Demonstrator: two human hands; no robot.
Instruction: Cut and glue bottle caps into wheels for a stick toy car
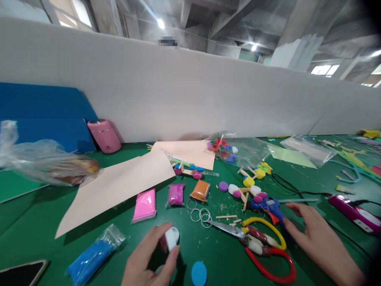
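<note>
Clearly, our left hand (150,260) pinches a white cap (170,240); our right hand (317,230), fingers spread, is nearer the glue gun (269,204) just to its left (barrel lying sideways, contact unclear).

White partition (190,91) behind green tabletop (222,258); grey concrete beams (233,18) overhead, lit lamp (160,24), bright window (81,12) upper left.

We see a small, round white cap (171,240), held tilted; farther right, we find a blue glue gun (270,204) with an orange-red trigger (273,217), lying on its side, its handle partly hidden.
</note>
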